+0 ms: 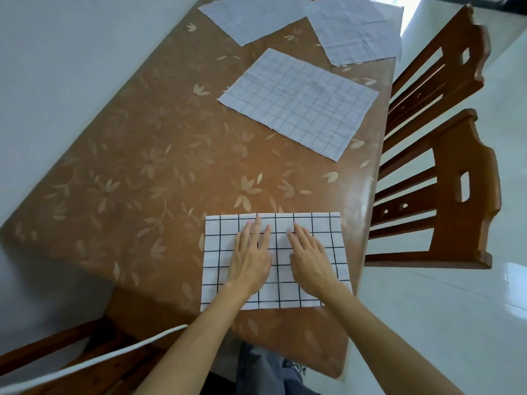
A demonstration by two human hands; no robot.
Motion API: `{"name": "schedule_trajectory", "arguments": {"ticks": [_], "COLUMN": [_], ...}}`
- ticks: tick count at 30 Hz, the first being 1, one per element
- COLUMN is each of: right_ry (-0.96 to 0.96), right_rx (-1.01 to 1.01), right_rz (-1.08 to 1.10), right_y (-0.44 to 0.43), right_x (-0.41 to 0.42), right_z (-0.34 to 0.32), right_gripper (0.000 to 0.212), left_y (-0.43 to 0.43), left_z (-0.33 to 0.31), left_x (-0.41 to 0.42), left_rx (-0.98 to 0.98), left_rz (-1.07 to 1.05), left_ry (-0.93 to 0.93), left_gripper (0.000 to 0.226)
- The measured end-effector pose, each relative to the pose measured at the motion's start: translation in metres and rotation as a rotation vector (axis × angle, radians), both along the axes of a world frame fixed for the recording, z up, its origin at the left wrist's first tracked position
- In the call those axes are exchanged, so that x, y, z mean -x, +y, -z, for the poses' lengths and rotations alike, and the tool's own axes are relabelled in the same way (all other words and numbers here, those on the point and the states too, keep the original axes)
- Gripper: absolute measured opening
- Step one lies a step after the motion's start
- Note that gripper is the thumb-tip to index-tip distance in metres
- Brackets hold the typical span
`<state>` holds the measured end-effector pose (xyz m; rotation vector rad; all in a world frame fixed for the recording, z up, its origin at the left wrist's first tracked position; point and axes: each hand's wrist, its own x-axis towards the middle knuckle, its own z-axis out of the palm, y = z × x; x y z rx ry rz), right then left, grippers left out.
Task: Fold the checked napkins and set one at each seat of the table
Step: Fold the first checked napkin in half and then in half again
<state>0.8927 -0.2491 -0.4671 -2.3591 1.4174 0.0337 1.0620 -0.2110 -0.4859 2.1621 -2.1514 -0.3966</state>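
Wooden chairs [447, 172] stand on glossy white floor [427, 309].

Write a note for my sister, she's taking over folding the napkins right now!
Hands: left hand and right hand are both open, lying flat on the near napkin at the near end of the table.
Other napkins: the middle napkin, far-left napkin and far-right napkin lie spread out flat.
Done: the near napkin lies squared under the hands; I cannot tell if it is folded yet.
Left: fold them all and set one at each seat, including by the nearer chair and farther chair.
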Motion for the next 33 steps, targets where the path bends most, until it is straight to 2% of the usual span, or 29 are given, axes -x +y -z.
{"name": "schedule_trajectory", "arguments": {"ticks": [3, 10, 18, 27, 33], "right_ry": [0.029, 0.097, 0.074, 0.087, 0.073], "right_rx": [-0.012, -0.072, -0.023, 0.0, 0.041], "right_rz": [-0.056, -0.057, -0.024, -0.093, -0.07], "right_y": [-0.015, -0.033, -0.029, -0.019, -0.019], "right_x": [-0.022, -0.032, -0.025, -0.009, -0.012], "right_z": [0.004, 0.027, 0.037, 0.044, 0.043], "right_gripper": [0.065, 0.058, 0.061, 0.067, 0.062], "left_y": [-0.014, -0.032, -0.031, -0.014, -0.015], "left_z": [0.011, 0.024, 0.023, 0.018, 0.018], "left_x": [-0.006, -0.027, -0.039, -0.036, -0.033], "left_rx": [-0.029, -0.075, -0.102, -0.115, -0.088], "left_rz": [0.043, 0.095, 0.104, 0.081, 0.094], "left_ry": [-0.01, -0.06, -0.064, -0.073, -0.052], "left_gripper": [0.064, 0.067, 0.073, 0.078, 0.083]}}
